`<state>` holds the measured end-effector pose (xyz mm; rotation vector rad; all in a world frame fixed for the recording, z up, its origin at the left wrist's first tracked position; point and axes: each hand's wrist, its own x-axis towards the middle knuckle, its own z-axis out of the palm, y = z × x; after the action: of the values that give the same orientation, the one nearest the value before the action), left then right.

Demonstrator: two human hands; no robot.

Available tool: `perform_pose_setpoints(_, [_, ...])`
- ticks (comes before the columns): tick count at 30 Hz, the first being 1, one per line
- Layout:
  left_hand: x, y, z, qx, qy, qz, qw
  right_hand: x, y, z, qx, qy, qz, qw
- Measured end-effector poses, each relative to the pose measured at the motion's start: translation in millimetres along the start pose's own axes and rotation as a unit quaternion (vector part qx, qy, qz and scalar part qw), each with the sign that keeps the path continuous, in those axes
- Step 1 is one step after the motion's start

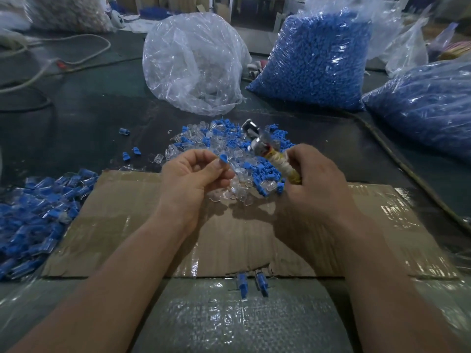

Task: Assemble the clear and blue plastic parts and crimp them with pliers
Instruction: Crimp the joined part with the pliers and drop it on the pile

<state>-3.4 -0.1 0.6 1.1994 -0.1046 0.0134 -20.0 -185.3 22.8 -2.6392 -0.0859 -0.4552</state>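
Two hands: raised side by side over the far edge of the cardboard (127,212), in front of the loose pile (224,137).
Left hand (190,174): fingers curled, thumb and forefinger pinching a small blue part (223,158).
Right hand (314,182): fist closed round the pliers (262,145); handles bound in white and yellow bands, metal head pointing up and away over the pile.
Loose pile: clear and blue parts mixed on the desk (76,115), just beyond the cardboard, near side hidden by both hands.
Joined pieces (38,210): heaped against the cardboard's left edge.
Two stray pieces (242,285): at the cardboard's torn near edge.
Clear bag (193,64): behind the pile, part-filled with clear parts.
Upright blue bag (316,59): right of the clear bag, packed full.
Lying blue bag (428,103): far right.
Pale cable (84,38): looped across the far left of the desk.
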Motion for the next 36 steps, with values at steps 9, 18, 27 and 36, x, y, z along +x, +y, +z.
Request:
perform_pose_setpoints(9, [3, -4, -1, 0.013, 0.019, 0.042, 0.999, -4, -9, 8, 0.002, -0.091, -0.036, 0.995])
perform_pose_setpoints(18, [2, -2, 2, 0.029, 0.021, 0.047, 0.998, -3, -10, 10, 0.009, -0.125, -0.055, 0.991])
perform_pose_setpoints(27, [0, -4, 0, 0.048, 0.034, 0.069, 0.996, -3, -15, 9, 0.044, -0.116, -0.060, 0.990])
perform_pose_setpoints(36, [-2, -2, -1, 0.046, 0.030, 0.076, 0.996, -2, -16, 13, 0.030, -0.112, -0.070, 0.991])
